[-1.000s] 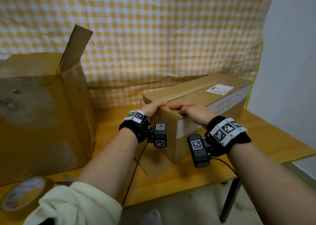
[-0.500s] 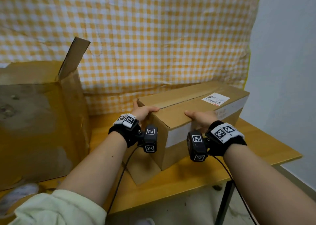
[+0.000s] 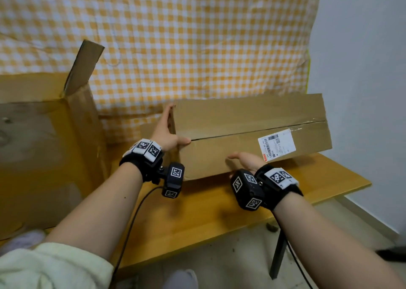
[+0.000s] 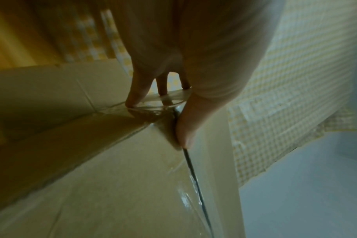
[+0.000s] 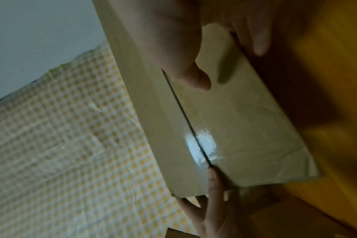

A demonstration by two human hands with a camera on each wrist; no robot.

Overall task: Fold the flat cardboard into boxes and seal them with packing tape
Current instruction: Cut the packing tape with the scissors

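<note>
A long cardboard box (image 3: 241, 117) stands tipped on the wooden table (image 3: 219, 211), its seamed face turned toward me. Clear tape (image 3: 307, 122) runs along the seam, and a white shipping label (image 3: 276, 142) sits right of centre. My left hand (image 3: 169, 134) clasps the box's left end, thumb on the seam and fingers along the end panel. The left wrist view shows those fingers (image 4: 137, 90) on the taped end. My right hand (image 3: 246, 160) holds the lower front edge. Its thumb (image 5: 198, 80) lies on the face and the fingers wrap round the edge.
A large open carton (image 3: 44, 156) with one flap (image 3: 83, 66) raised fills the table's left side. A yellow checked cloth (image 3: 197, 47) hangs behind. The grey wall (image 3: 362, 91) is close on the right, where the table ends. A dark table leg (image 3: 278, 255) stands below.
The box has swung round and tipped up, so its taped face now points at me. My left hand slid to the far left end, and my right hand dropped to the lower edge.
</note>
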